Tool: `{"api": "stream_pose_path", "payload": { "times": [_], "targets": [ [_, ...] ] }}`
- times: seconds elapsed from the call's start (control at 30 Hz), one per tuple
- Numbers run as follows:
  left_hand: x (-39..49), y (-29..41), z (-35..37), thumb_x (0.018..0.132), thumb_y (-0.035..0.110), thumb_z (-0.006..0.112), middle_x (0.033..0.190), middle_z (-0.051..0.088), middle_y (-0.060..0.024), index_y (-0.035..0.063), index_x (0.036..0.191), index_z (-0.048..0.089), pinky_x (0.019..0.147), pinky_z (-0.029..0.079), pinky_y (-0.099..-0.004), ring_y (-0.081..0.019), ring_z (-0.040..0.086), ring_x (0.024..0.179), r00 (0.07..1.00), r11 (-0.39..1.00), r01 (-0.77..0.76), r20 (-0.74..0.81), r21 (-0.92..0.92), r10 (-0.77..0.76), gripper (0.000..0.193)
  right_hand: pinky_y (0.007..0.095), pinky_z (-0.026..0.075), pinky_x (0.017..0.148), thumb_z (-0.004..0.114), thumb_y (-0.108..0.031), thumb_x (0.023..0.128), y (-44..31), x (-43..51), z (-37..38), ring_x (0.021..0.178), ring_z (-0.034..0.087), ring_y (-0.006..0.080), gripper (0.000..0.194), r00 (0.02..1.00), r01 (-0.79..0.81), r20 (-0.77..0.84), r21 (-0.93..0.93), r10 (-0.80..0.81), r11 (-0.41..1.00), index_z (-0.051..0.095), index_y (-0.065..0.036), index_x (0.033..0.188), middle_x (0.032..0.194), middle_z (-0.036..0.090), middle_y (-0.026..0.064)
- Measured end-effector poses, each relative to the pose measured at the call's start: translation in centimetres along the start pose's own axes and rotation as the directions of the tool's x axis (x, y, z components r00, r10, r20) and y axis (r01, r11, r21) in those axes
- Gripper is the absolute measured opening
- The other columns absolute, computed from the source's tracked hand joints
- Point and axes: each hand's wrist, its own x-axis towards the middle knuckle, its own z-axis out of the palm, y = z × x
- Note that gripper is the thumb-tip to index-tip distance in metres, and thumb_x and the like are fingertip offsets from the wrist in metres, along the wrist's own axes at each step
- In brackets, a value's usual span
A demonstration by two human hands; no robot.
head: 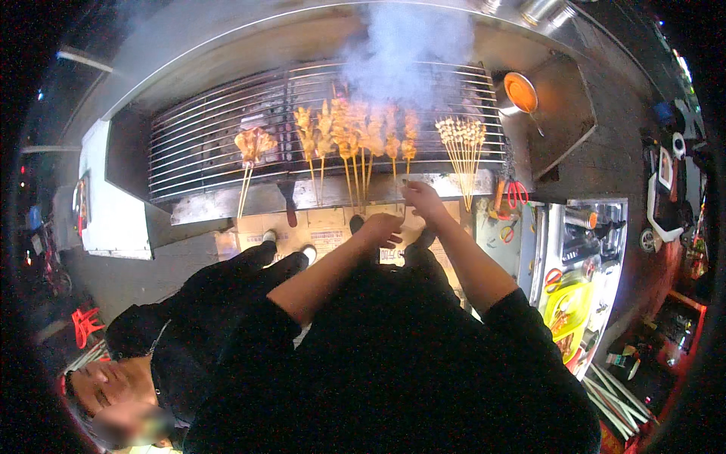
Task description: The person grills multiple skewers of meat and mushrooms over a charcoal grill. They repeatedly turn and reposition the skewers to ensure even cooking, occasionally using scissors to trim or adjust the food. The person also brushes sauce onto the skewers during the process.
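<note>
In the head view my right hand (422, 200) is at the grill's front edge, its fingertips closed around the lower end of a meat skewer's stick. My left hand (383, 230) is just left of it and lower, fingers curled near another stick; whether it grips anything is unclear. Above both hands, browned meat skewers (342, 127) lie on the grill grate (210, 164), their sticks over the front ledge. A pair of sticks holds a wide, flat piece of food (252, 144) at left. A fanned bunch of small skewers (462, 133) lies at right. Smoke hides the grate's back.
An orange-filled bowl (520, 92) sits right of the grate. Red-handled scissors (516, 194) are at the ledge's right end. Yellow trays (570, 306) of food stand on a lit metal counter (615, 244). Another person (187, 318) in dark clothes stands close on my left.
</note>
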Motion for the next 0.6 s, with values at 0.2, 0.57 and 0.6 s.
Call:
{"api": "stream_pose_path", "payload": {
  "times": [0.2,0.57,0.6],
  "targets": [
    [-5.1,3.3,-3.7,0.085,0.03,0.062,0.086,0.063,-0.0087,-0.0007,0.104,0.057,0.065,0.048,-0.032,-0.0174,0.059,0.074,0.782,0.94,0.013,-0.589,0.342,0.204,0.037,0.0367,0.046,0.073,0.059,-0.032,0.087,0.2,-1.9,0.7,0.092,0.058,0.0206,0.035,0.952,-0.225,0.276,0.343,0.131,0.912,0.05,-0.008,0.112,0.102,0.059,0.0068],
    [-4.7,1.6,-6.3,0.08,0.024,0.066,0.093,0.058,-0.0126,-0.0016,0.111,0.053,0.069,0.047,-0.0339,-0.0228,0.057,0.08,0.831,0.942,-0.022,-0.518,0.335,0.203,0.042,0.0335,0.046,0.071,0.06,-0.03,0.086,-0.8,-3.5,0.6,0.087,0.059,0.0189,0.031,0.975,-0.208,0.146,0.331,0.168,0.92,0.052,-0.009,0.107,0.094,0.059,0.0064],
    [-5.7,1.7,-7.0,0.078,0.024,0.068,0.091,0.058,-0.0141,-0.0028,0.11,0.053,0.069,0.047,-0.0345,-0.0241,0.057,0.079,0.757,0.907,-0.073,-0.569,0.416,0.322,0.045,0.0319,0.046,0.07,0.06,-0.03,0.086,-0.2,-4.3,0.2,0.085,0.059,0.018,0.03,0.985,-0.159,0.111,0.279,0.132,0.947,0.054,-0.008,0.106,0.092,0.059,0.0059]
  ]
}}
